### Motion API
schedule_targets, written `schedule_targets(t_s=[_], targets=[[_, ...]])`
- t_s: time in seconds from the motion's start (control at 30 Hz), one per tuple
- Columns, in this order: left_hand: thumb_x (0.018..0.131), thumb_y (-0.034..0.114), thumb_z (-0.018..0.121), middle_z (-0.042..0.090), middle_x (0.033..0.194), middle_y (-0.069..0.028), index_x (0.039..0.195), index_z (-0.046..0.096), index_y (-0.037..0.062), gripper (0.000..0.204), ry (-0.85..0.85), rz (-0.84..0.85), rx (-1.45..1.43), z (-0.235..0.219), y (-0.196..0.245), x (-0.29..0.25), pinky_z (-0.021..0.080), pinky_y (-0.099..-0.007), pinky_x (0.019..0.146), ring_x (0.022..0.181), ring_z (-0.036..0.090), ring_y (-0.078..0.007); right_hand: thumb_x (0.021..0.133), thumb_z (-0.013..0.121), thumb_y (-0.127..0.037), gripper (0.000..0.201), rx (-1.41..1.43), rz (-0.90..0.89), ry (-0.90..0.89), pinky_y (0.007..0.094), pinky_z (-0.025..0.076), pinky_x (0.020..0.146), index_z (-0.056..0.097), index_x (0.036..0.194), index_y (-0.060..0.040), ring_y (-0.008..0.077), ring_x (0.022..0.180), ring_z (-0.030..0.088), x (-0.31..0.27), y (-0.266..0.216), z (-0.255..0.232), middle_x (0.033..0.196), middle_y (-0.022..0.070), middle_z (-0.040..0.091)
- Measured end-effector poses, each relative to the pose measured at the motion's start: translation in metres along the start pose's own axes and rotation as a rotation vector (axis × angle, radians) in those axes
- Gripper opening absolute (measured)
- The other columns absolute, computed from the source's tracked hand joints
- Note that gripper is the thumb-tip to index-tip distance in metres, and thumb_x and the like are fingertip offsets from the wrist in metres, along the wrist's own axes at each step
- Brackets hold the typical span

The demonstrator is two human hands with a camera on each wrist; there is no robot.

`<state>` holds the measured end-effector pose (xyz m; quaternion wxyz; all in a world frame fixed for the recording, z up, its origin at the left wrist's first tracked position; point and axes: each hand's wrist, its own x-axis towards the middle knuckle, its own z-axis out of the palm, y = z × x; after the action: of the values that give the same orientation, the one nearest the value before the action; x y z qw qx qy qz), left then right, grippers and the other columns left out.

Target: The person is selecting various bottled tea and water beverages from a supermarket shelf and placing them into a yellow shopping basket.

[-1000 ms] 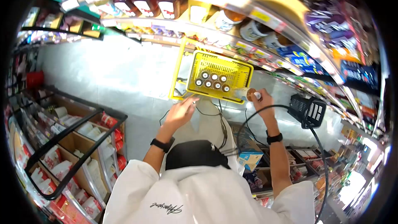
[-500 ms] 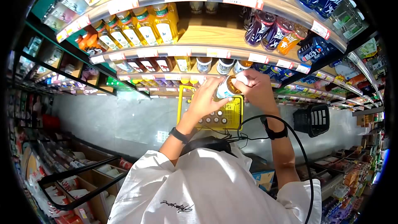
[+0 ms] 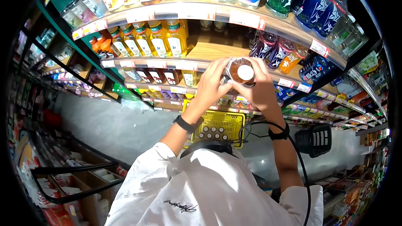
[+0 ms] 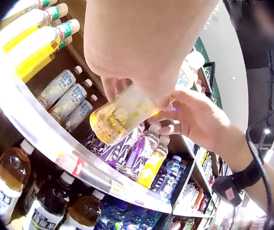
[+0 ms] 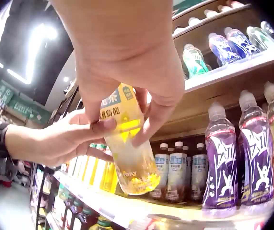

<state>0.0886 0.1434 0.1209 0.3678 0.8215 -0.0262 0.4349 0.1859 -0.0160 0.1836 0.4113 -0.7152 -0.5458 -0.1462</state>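
Both hands grip one bottle of brown drink with a white cap [image 3: 245, 73], raised before the middle shelf. My left hand [image 3: 212, 83] curls round its left side and my right hand [image 3: 260, 84] round its right. In the right wrist view the bottle's yellow and white label [image 5: 129, 139] faces the camera, its base tilted down. The left wrist view shows the bottle's lower part [image 4: 122, 114] below my left hand [image 4: 141, 52], with my right hand [image 4: 199, 117] at the other end.
Shelves carry yellow bottles [image 3: 159, 39], purple bottles [image 3: 278, 50] and white-labelled bottles [image 5: 176, 170]. Below, a yellow basket [image 3: 222, 119] holds several capped bottles. A black basket [image 3: 314, 140] stands on the floor at the right; a black cable hangs beside my right arm.
From low beside the yellow basket, the right hand has risen with the bottle. The left hand has come up and now grips it too. The view has tilted up toward the shelves.
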Motion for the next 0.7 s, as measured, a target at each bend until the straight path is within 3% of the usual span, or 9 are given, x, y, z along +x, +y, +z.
schedule_targets(t_s=[0.17,0.23,0.33,0.37,0.47,0.53,0.6,0.67,0.7], targets=[[0.076,0.01,0.081,0.059,0.137,-0.0209,0.139,0.052,0.0018,0.07,0.009,0.069,0.008,0.005,-0.034,0.037,0.051,-0.0434,0.104,0.127,0.058,-0.0399,0.075,0.083,-0.005,0.072,-0.013,0.024,0.099,0.0411,0.057,0.09,0.052,0.14,-0.0015,0.0389,0.111,0.066,0.017,0.021,0.022,0.131,0.0182,0.059],[0.074,0.02,0.085,0.057,0.137,-0.0201,0.139,0.052,0.0015,0.074,-0.014,0.015,0.09,0.004,-0.048,0.05,0.05,-0.0451,0.103,0.125,0.058,-0.0402,0.075,0.081,0.0,0.074,0.002,0.036,0.104,0.0431,0.056,0.094,0.049,0.143,-0.0016,0.0416,0.115,0.064,0.026,0.035,0.034,0.135,0.0189,0.057],[0.072,0.039,0.088,0.058,0.13,-0.0204,0.134,0.054,-0.0008,0.081,-0.127,-0.014,0.28,0.004,-0.11,0.059,0.051,-0.047,0.1,0.119,0.059,-0.0409,0.083,0.081,-0.015,0.071,-0.026,0.135,0.136,0.0466,0.054,0.094,0.047,0.144,-0.0016,0.0437,0.118,0.063,0.043,0.073,0.065,0.132,0.0233,0.06],[0.074,0.052,0.085,0.059,0.125,-0.02,0.131,0.056,-0.0011,0.084,-0.108,0.006,0.277,0.007,-0.115,0.058,0.05,-0.0475,0.099,0.117,0.059,-0.0406,0.087,0.08,-0.022,0.066,-0.042,0.102,0.154,0.0483,0.054,0.091,0.048,0.141,-0.0011,0.0455,0.113,0.064,0.044,0.073,0.064,0.123,0.0251,0.064],[0.082,0.065,0.072,0.061,0.122,-0.0178,0.126,0.061,0.0005,0.079,-0.228,-0.125,0.498,0.001,-0.13,0.053,0.045,-0.0472,0.104,0.116,0.059,-0.0378,0.086,0.081,-0.029,0.057,-0.088,0.255,0.078,0.0503,0.052,0.076,0.053,0.124,0.0021,0.0454,0.093,0.066,0.058,0.104,0.084,0.099,0.0264,0.068],[0.085,0.068,0.066,0.063,0.118,-0.0176,0.121,0.062,0.0019,0.075,-0.271,-0.076,0.571,0.003,-0.144,0.048,0.045,-0.0454,0.104,0.117,0.06,-0.0351,0.088,0.08,-0.038,0.044,-0.183,0.259,0.207,0.0515,0.051,0.069,0.066,0.093,0.0034,0.0461,0.08,0.066,0.08,0.111,0.094,0.085,0.0272,0.068],[0.086,0.069,0.062,0.065,0.111,-0.0168,0.112,0.065,0.0032,0.07,-0.197,-0.053,0.6,0.004,-0.155,0.041,0.048,-0.0423,0.099,0.113,0.062,-0.0326,0.089,0.079,-0.041,0.046,-0.21,0.38,0.032,0.0521,0.051,0.068,0.068,0.086,0.0039,0.0474,0.078,0.065,0.09,0.117,0.088,0.083,0.0281,0.068],[0.086,0.066,0.064,0.066,0.107,-0.016,0.102,0.067,0.0033,0.065,-0.254,-0.093,0.588,0.009,-0.151,0.045,0.052,-0.0413,0.093,0.108,0.064,-0.0326,0.093,0.075,-0.036,0.039,-0.291,0.208,0.201,0.0513,0.051,0.071,0.068,0.103,0.0014,0.0463,0.08,0.065,0.095,0.129,0.096,0.089,0.0265,0.068],[0.085,0.062,0.066,0.067,0.104,-0.0149,0.095,0.067,0.0032,0.06,-0.156,0.003,0.577,0.016,-0.164,0.04,0.054,-0.0408,0.089,0.102,0.066,-0.0326,0.094,0.074,-0.035,0.038,-0.208,0.246,0.189,0.0507,0.051,0.071,0.068,0.105,0.0002,0.0451,0.079,0.065,0.104,0.142,0.102,0.088,0.0249,0.068]])
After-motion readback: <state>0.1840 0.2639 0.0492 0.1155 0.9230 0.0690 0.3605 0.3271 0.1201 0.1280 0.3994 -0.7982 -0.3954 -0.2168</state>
